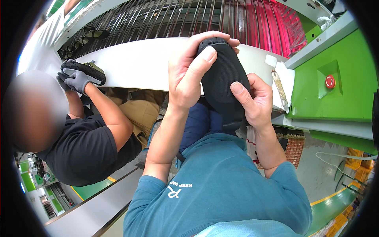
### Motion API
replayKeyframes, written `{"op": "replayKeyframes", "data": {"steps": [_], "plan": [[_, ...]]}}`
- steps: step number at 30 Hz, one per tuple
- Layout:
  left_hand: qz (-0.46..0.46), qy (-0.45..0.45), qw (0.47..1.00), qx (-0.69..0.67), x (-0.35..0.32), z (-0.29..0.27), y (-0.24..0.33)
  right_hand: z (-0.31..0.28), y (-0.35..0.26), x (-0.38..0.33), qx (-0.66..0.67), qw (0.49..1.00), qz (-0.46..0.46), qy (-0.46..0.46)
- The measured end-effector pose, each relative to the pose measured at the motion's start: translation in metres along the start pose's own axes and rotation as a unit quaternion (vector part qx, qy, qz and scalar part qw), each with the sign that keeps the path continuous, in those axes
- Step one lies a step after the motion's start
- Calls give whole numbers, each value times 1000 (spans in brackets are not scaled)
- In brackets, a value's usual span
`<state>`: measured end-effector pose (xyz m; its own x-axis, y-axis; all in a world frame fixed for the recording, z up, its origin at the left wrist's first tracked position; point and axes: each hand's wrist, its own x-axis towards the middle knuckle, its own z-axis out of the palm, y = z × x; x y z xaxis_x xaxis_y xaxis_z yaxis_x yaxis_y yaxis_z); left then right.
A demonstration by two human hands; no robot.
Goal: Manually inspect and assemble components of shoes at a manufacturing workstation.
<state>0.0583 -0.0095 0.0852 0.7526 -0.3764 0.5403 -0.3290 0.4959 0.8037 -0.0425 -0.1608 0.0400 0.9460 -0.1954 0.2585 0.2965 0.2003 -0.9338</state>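
Note:
A black shoe (223, 75), with a finely ribbed face turned up toward me, is held between both my hands over the edge of a white ledge (146, 63). My left hand (189, 69) grips its far end, thumb on top and fingers curled around the rim. At the near right side my right hand (256, 100) holds the edge, its thumb pressed on the ribbed face. The fingers under the shoe are partly hidden.
On my left a co-worker's gloved hands (77, 81) hold an olive shoe (94, 71) with a black sole. Beyond the ledge runs a rack of metal rods (177, 23), glowing red at right. A brush-like tool (279, 89) and a green machine panel (312, 91) with a red button (330, 81) are on the right.

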Motion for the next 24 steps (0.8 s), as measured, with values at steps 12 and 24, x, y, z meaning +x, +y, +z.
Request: {"op": "replayKeyframes", "data": {"steps": [12,24], "plan": [[-20,6,993,112,-5,4,15,-3,-1,-3,2,1000,8,-20],[-28,-4,999,35,2,0,13,11,-25,18,-35,999,3,-32]]}}
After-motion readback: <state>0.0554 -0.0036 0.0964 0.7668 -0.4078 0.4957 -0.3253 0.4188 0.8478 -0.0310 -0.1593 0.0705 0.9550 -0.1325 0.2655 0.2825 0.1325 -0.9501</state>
